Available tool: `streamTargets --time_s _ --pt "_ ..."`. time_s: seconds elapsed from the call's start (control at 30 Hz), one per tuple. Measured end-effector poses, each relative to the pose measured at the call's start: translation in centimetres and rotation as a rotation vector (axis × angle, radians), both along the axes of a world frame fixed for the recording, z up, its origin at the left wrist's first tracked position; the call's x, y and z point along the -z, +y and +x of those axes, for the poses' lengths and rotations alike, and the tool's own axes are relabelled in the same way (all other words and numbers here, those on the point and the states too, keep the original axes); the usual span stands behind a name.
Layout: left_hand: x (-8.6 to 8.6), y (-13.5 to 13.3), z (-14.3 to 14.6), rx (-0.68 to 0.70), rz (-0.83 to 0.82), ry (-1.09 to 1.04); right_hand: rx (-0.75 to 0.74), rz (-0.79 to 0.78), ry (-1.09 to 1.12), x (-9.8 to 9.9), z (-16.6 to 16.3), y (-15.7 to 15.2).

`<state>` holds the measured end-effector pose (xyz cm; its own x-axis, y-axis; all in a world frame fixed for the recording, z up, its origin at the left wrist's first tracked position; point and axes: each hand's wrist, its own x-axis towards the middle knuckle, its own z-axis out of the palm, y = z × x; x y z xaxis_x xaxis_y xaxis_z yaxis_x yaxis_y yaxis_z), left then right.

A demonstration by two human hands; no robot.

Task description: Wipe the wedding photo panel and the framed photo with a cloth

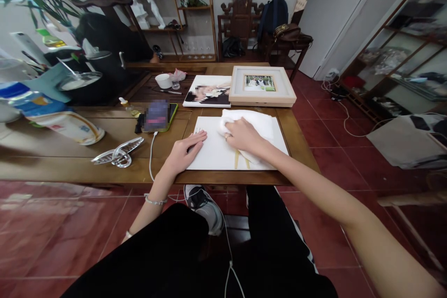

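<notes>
A flat white board (213, 156) lies on the wooden table close to its front edge, with two yellowish strips (237, 160) on its lower part. My left hand (184, 150) rests on the board's left edge, fingers stretched out and holding nothing. On the board's right half, my right hand (242, 135) is closed on a white cloth (260, 123), pressing it to the surface. Part of the cloth spreads out behind and beneath that hand. The fingertips are partly hidden in its folds.
Behind the board lie a photo panel (206, 91) and a light wood picture frame (286, 88). To the left are a charging phone (172, 114), a clear hair claw clip (120, 152), a dropper bottle (129, 108) and a large plastic bottle (66, 123). A white cable (151, 158) hangs over the edge.
</notes>
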<state>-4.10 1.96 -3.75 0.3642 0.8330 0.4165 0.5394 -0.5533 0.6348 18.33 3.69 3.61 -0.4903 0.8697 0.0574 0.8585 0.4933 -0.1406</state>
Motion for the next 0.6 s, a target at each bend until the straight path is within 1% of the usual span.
streamTargets --time_s 0.07,0.1,0.17,0.23,0.3,0.4,0.43,0.5,0.6 --pt "-0.2 -0.2 -0.1 -0.009 0.024 0.006 0.008 0.026 0.012 0.5 -1.0 1.0" --pt "-0.3 -0.3 -0.1 -0.017 0.047 0.001 -0.014 0.043 0.025 0.8 -1.7 1.1" --pt "-0.6 -0.6 -0.2 -0.023 0.109 -0.027 -0.105 0.066 0.054 1.4 -3.0 0.6" --pt "-0.9 -0.8 -0.3 -0.007 0.168 -0.065 -0.236 0.072 0.077 1.6 -4.1 -0.7" --pt "-1.0 -1.0 -0.3 0.012 0.192 -0.099 -0.375 0.05 0.083 1.3 -4.8 -2.6" --pt "-1.1 -1.0 -0.3 0.025 0.186 -0.107 -0.532 -0.005 0.071 0.6 -4.6 -5.7" --pt "-1.0 -0.9 -0.2 0.029 0.179 -0.094 -0.55 -0.016 0.064 0.4 -4.3 -6.5" --pt "-0.9 -0.8 -0.1 0.038 0.158 -0.06 -0.521 -0.022 0.051 0.0 -3.3 -7.6" --pt "-0.7 -0.7 0.0 0.036 0.106 -0.025 -0.372 -0.052 0.0 -0.6 -1.7 -7.1"
